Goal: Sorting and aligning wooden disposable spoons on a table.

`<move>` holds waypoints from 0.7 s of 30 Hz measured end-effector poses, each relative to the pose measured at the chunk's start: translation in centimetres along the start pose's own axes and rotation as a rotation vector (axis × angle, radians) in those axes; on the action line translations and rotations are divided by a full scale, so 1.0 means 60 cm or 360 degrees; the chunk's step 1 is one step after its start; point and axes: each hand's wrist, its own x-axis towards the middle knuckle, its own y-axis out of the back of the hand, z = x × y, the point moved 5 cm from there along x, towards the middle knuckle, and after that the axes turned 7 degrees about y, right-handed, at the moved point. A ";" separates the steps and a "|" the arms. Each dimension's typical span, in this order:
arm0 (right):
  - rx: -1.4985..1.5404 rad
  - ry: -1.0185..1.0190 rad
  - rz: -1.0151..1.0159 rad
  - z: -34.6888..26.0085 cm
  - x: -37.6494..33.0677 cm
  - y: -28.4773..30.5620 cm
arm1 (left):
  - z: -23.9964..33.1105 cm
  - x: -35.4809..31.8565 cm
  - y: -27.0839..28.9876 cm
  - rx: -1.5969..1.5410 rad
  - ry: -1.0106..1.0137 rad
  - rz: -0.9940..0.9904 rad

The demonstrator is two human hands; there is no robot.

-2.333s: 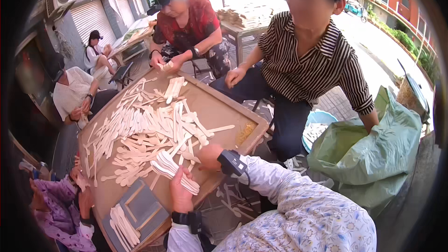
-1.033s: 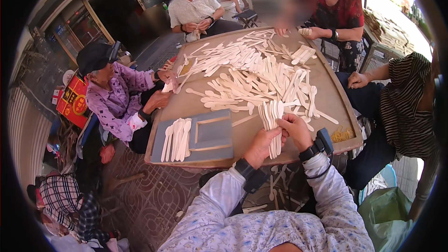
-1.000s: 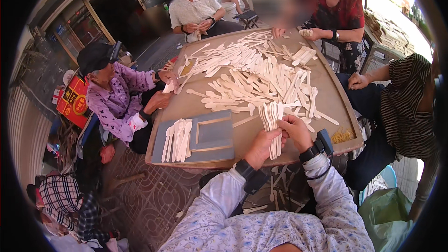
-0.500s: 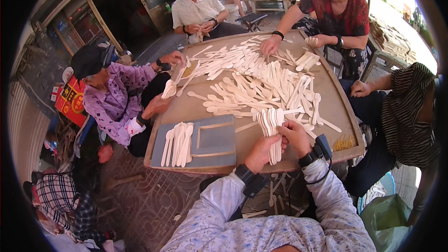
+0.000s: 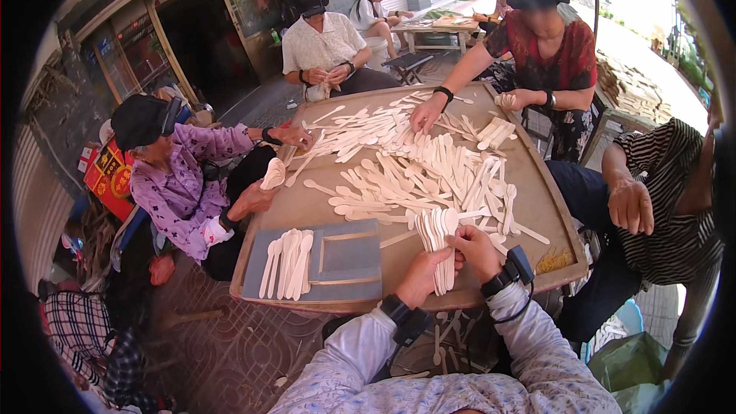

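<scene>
A fanned bundle of pale wooden spoons [image 5: 434, 231] stands upright at the near edge of the table, heads up and handles down. My left hand [image 5: 423, 277] is closed round its lower part. My right hand [image 5: 477, 251] grips the bundle's right side, fingers closed near the spoons' necks. Just beyond my hands lies a large loose heap of wooden spoons [image 5: 418, 180]. To the left, a grey board [image 5: 351, 257] with thin wooden strips carries a row of spoons [image 5: 287, 264] side by side.
The wooden table [image 5: 571, 211] has a raised rim. Yellow rubber bands [image 5: 555, 261] lie in its near right corner. Co-workers sit around it; one reaches a hand [image 5: 427, 114] into the heap, another at left holds spoons [image 5: 274, 174]. A green bag [image 5: 632, 362] stands at lower right.
My view has tilted, so the table sits lower in the picture. Both my hands keep hold of the spoon bundle. At right, the striped-sleeved co-worker's hand has risen forward.
</scene>
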 end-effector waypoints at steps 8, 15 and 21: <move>0.0022 -0.0002 -0.0077 0.006 0.001 0.009 | -0.015 0.011 0.005 -0.0015 0.0057 -0.0070; -0.0058 -0.0013 -0.0037 0.001 -0.012 0.014 | -0.025 0.009 0.002 -0.0016 0.0103 -0.0114; -0.0122 0.0017 -0.0105 0.002 -0.012 -0.003 | -0.014 0.002 0.013 -0.0005 0.0118 -0.0089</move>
